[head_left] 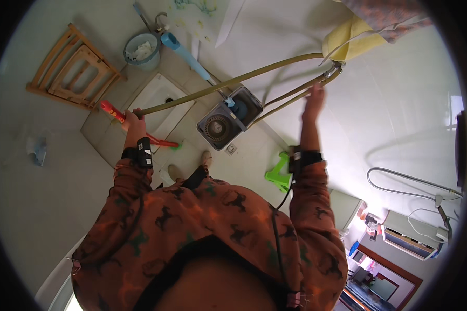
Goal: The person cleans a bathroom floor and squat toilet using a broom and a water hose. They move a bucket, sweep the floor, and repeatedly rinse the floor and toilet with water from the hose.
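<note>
My left hand [134,123] is closed around a yellowish rubber hose [218,90] near its end and a long red handle [113,110], which passes through the grip and runs down toward a green end [177,146] by the floor. From there the hose arches across to the metal tap [337,66] on the wall at upper right. My right hand [315,99] is raised just below the tap, a little blurred, fingers stretched toward it and apart from it.
A grey twin-section mop bucket [216,130] with a blue-handled mop [187,56] in it stands ahead of my feet. Behind lies a white squat toilet [158,96]. A folded wooden chair [75,72], pale blue bin [141,51] and green stool [279,173] stand around.
</note>
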Demonstrator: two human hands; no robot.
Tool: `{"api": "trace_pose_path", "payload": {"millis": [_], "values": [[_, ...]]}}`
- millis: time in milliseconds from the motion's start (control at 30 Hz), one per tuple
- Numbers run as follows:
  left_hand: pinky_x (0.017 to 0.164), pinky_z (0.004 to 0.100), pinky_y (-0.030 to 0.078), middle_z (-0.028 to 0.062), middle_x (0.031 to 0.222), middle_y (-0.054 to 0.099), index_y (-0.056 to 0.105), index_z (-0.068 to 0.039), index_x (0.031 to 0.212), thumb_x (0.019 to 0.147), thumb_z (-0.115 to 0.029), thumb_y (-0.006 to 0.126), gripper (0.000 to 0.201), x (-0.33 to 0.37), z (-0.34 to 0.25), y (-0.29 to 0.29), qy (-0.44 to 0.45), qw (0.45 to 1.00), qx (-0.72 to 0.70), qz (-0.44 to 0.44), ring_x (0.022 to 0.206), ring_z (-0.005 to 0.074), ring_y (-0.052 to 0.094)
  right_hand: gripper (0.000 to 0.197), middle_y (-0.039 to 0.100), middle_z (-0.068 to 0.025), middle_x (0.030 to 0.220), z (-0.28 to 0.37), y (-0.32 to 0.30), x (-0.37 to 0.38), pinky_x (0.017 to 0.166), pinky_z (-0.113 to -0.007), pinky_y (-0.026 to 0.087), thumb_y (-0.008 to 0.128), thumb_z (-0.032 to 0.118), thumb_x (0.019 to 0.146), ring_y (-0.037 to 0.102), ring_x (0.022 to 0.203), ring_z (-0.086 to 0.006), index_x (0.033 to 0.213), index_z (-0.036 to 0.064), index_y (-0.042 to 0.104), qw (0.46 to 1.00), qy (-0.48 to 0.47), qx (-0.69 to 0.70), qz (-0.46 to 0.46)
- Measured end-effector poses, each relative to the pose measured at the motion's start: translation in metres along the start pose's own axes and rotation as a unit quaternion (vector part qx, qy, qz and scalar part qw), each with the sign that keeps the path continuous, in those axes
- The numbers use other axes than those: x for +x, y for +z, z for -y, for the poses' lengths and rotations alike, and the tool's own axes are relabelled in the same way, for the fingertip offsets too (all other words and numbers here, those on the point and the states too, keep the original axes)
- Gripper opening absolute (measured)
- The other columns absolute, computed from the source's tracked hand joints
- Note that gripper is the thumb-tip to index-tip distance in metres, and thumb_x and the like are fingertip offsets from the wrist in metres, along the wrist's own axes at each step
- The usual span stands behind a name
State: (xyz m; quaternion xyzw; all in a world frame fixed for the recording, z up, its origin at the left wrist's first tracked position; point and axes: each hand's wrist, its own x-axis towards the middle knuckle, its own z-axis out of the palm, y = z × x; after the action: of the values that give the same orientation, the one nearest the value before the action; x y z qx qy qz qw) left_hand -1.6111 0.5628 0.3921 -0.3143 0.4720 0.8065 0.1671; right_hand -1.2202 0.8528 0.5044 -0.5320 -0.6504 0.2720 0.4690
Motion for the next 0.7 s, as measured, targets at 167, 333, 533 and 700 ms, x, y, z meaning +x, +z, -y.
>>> {"api": "trace_pose_path", "payload": {"millis": [167, 333, 533, 700], "values": [[0.054, 0.0344, 0.048, 0.0103, 0.073, 0.051, 0.042, -0.006, 0.094, 0.082, -0.018, 0.048, 0.018, 0.017, -0.002, 0.01, 0.013, 1.0, -0.022, -0.013, 0.06, 0.0231, 0.054, 0.057, 0.052, -0.0196, 0.104, -0.018, -0.072, 0.122, 0.079, -0.037, 0.041, 0.05, 0.043, 0.078, 0.051, 0.094, -0.0323, 0.115, 0.0015, 0.039, 0.967, -0.01, -0.251, -0.051], [0.052, 0.033, 0.048, 0.013, 0.074, 0.051, 0.041, -0.005, 0.09, 0.082, -0.013, 0.048, 0.013, 0.029, -0.001, 0.005, -0.006, 0.992, -0.098, 0.082, 0.063, 0.0241, 0.054, 0.044, 0.057, -0.0132, 0.1, -0.001, -0.092, 0.144, 0.075, -0.032, 0.043, 0.047, 0.034, 0.08, 0.056, 0.088, -0.0259, 0.112, 0.0049, 0.047, 0.95, -0.074, -0.297, 0.062], [0.032, 0.0301, 0.039, 0.0093, 0.052, 0.047, 0.04, -0.005, 0.076, 0.083, -0.021, 0.049, 0.02, 0.008, 0.003, 0.015, 0.083, 0.993, -0.056, 0.062, 0.04, 0.0204, 0.05, 0.039, 0.051, 0.0006, 0.105, -0.01, -0.145, 0.186, 0.079, -0.024, 0.036, 0.052, 0.021, 0.079, 0.045, 0.09, -0.0091, 0.115, 0.0052, 0.048, 0.962, -0.018, 0.012, 0.272], [0.044, 0.0334, 0.048, 0.0082, 0.063, 0.049, 0.038, -0.008, 0.091, 0.08, -0.013, 0.051, 0.018, -0.032, -0.004, 0.035, 0.076, 0.997, -0.021, -0.004, 0.05, 0.02, 0.053, 0.039, 0.051, -0.0138, 0.111, 0.062, -0.117, 0.156, 0.083, -0.04, 0.04, 0.048, 0.03, 0.081, 0.05, 0.099, -0.0299, 0.113, 0.0076, 0.048, 0.889, -0.109, -0.442, -0.053]]}}
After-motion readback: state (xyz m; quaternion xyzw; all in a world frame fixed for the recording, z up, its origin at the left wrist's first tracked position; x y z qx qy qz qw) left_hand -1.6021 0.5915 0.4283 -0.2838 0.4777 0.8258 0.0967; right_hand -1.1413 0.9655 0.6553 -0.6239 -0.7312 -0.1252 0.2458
